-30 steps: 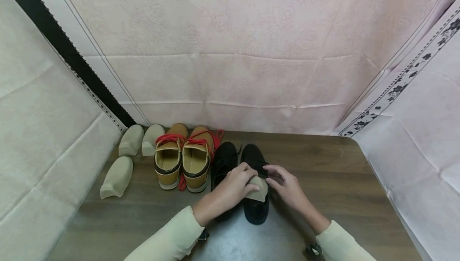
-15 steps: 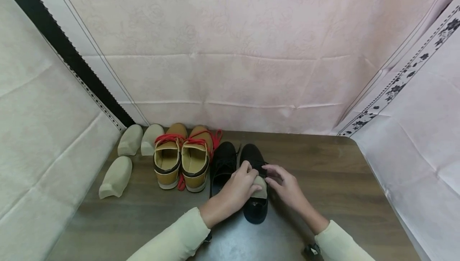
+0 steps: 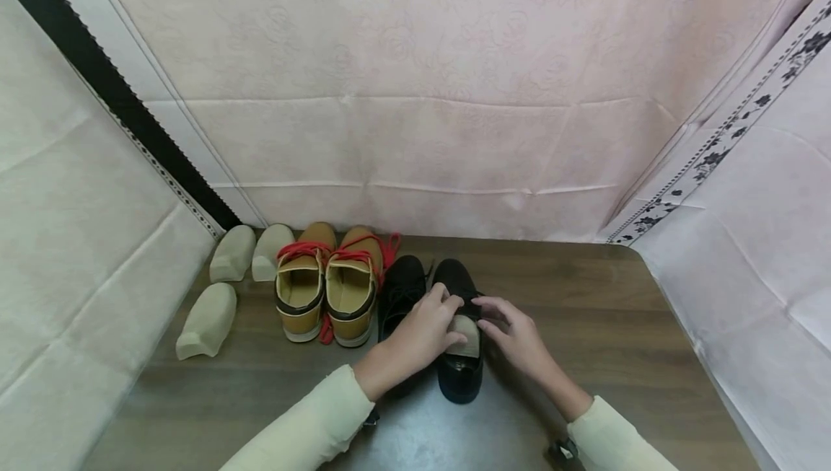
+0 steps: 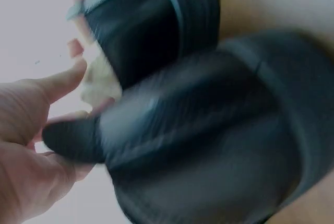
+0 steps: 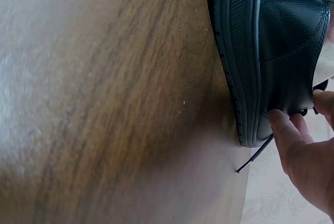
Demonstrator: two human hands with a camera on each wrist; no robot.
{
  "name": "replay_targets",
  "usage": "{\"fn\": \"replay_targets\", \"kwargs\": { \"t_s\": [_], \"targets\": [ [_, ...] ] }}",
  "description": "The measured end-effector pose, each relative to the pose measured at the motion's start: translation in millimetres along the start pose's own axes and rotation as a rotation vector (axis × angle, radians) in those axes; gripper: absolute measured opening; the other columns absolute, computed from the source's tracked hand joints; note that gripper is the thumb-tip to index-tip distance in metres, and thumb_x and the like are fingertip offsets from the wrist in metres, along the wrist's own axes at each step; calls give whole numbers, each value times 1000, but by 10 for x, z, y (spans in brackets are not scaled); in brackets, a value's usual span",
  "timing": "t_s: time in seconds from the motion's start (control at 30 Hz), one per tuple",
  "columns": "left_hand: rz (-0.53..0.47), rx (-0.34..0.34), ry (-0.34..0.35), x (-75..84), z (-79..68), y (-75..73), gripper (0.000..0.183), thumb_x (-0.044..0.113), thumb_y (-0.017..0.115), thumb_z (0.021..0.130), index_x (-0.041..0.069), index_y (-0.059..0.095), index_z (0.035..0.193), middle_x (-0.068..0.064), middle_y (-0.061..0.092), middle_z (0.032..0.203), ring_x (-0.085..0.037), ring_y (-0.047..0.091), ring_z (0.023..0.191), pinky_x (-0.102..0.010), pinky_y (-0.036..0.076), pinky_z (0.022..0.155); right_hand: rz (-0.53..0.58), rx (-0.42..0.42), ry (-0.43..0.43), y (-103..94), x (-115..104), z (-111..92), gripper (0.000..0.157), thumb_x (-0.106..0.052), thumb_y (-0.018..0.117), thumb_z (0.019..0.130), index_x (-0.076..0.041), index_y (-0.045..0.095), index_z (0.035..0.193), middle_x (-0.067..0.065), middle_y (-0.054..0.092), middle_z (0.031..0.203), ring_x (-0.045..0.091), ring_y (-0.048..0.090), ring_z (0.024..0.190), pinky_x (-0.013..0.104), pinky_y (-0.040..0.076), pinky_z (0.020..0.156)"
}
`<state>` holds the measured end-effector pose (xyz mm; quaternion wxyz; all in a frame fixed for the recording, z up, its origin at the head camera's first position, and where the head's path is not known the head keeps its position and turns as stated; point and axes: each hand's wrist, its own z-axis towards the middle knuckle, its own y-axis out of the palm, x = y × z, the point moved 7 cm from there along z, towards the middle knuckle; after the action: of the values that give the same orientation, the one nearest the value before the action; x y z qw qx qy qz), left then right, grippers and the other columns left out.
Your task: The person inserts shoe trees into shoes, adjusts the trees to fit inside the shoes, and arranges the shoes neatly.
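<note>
Two black lace-up shoes stand side by side, heels toward me. In the right-hand black shoe (image 3: 459, 384) a cream shoe tree (image 3: 466, 341) sits in the opening, its front end hidden inside. My left hand (image 3: 425, 330) curls around the shoe tree from the left, thumb across its top and fingertips near the laces. My right hand (image 3: 516, 337) pinches the shoe's right upper edge at the lacing; the right wrist view shows its thumb at the rim and fingers (image 5: 284, 130) outside. The left-hand black shoe (image 3: 399, 298) lies partly beneath my left hand.
Left of the black shoes stand two tan shoes (image 3: 350, 283) with red laces. Three more cream shoe trees (image 3: 208, 319) lie on the wooden tabletop (image 3: 584, 298) at far left. Pale cloth walls (image 3: 415, 132) close off the back and both sides.
The shoe tree has slid forward, deeper into the right-hand black shoe, and more of the heel's inside shows. My left hand has shifted slightly forward; my right hand has stayed at the shoe's edge.
</note>
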<state>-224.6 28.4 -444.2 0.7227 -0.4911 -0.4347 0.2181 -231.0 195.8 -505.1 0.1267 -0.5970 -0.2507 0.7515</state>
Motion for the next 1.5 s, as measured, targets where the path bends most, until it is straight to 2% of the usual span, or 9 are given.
{"fn": "replay_targets", "kwargs": {
  "t_s": [0.17,0.47,0.7,0.97,1.23,1.5],
  "targets": [
    [81,2,17,-59,58,-44,52,41,85,83,9,71,122,-6,56,115,-18,53,100,-24,56,77,4,-8,0,11,-16,-3,38,-12,69,99,-28,64,134,1,64,139,25,63,127,49,51,106],
    [139,37,10,-93,98,33,38,39,84,86,11,72,108,-5,52,111,-18,51,95,-23,56,74,13,-7,45,11,11,9,37,-15,69,100,-27,63,134,1,63,140,25,62,128,51,50,108],
    [135,52,7,-97,130,46,40,39,84,86,11,69,110,-6,54,110,-18,53,91,-22,54,70,2,-10,54,4,12,4,38,-14,69,100,-28,62,135,1,63,140,25,63,128,47,51,107],
    [146,75,-12,-110,181,84,44,32,86,85,9,68,118,-9,56,110,-19,58,89,-25,58,71,-15,9,45,12,-6,1,39,-11,70,99,-28,64,133,0,64,137,24,64,124,47,52,106],
    [167,117,-8,-127,198,117,39,28,84,87,8,68,116,-10,60,109,-18,63,90,-25,60,74,-34,23,50,12,-19,7,41,-9,71,97,-30,64,132,-2,66,132,19,67,118,47,53,104],
    [134,135,0,-137,184,117,34,26,84,87,9,67,110,-9,60,107,-18,65,89,-25,60,74,-38,22,44,11,-34,-4,41,-7,72,97,-27,64,132,0,67,132,20,67,117,48,54,104]
  ]
}}
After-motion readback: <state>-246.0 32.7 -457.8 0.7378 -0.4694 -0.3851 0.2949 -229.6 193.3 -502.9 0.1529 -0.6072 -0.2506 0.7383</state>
